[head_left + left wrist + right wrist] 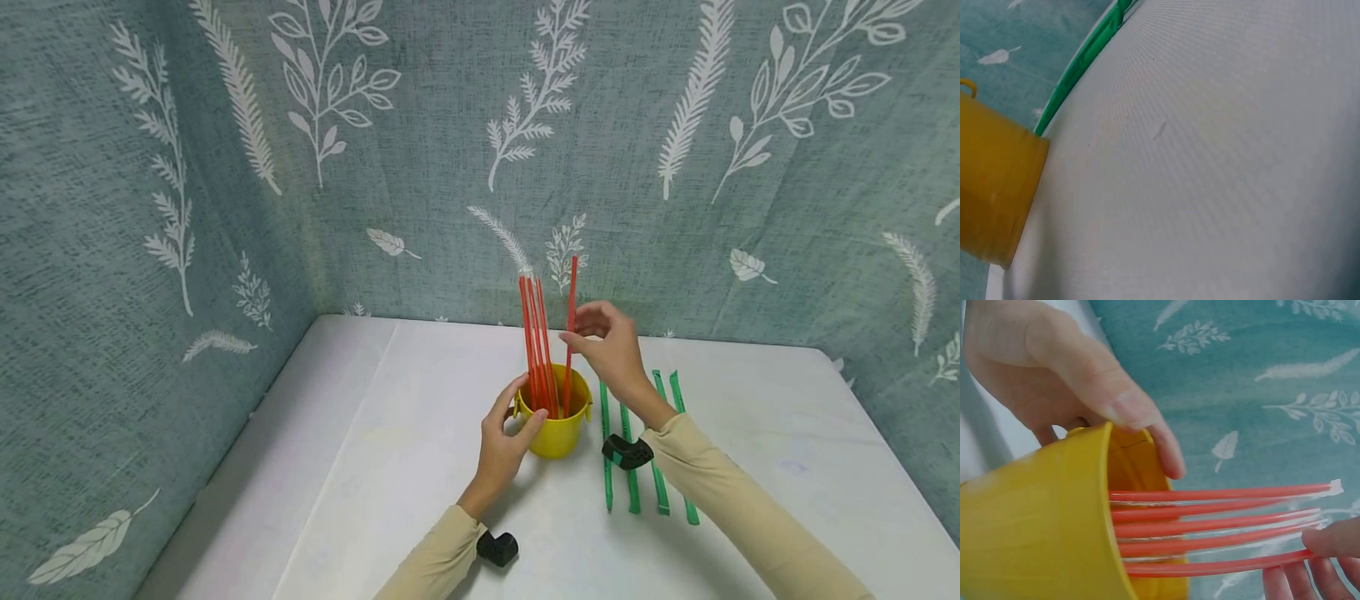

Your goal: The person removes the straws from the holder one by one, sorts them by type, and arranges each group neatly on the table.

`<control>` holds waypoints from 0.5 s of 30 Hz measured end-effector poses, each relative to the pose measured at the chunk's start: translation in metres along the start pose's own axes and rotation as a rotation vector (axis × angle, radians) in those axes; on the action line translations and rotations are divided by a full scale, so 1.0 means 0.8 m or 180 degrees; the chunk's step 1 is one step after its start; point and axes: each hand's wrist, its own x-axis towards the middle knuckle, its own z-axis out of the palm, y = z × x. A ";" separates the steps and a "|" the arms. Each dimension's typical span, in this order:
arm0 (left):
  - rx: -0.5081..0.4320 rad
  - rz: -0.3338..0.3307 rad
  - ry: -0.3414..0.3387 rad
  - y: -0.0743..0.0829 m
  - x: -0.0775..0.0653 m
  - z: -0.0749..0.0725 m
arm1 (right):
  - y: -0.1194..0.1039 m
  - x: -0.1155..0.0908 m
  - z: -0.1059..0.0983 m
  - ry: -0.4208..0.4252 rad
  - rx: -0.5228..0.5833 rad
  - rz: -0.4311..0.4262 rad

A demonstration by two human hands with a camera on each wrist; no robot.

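A small yellow bucket (557, 437) stands upright on the table with several red drinking straws (534, 342) in it, some in clear wrappers. My left hand (504, 442) holds the bucket's rim at its left side; the right wrist view shows that thumb (1129, 409) and a fingertip at the rim. Above the bucket's right side, my right hand (611, 350) pinches one red straw (573, 287) between thumb and fingers, its lower end inside the bucket. In the left wrist view only part of the bucket (997, 181) shows, and the left hand is out of sight.
Several green-wrapped straws (658, 479) lie side by side on the white table (405, 467), right of the bucket and partly under the right forearm. A green patterned cloth (450, 150) hangs behind and at both sides. Black cameras (498, 549) sit on both wrists.
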 end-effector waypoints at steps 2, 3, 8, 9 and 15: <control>-0.0011 0.0002 -0.0005 0.000 0.000 0.001 | -0.012 -0.002 -0.005 0.0036 -0.0010 -0.0040; -0.0009 0.0009 -0.0012 0.000 0.000 0.002 | -0.017 -0.003 -0.008 0.0048 -0.0010 -0.0057; -0.0025 0.0011 -0.0002 0.000 0.001 0.002 | -0.032 0.000 -0.022 0.0095 0.0034 -0.0056; -0.0035 0.0005 0.0005 0.000 0.001 0.002 | -0.034 0.001 -0.024 0.0103 0.0038 -0.0048; -0.0070 -0.0002 0.0016 0.001 0.001 0.002 | -0.045 0.005 -0.037 0.0242 0.0126 -0.0174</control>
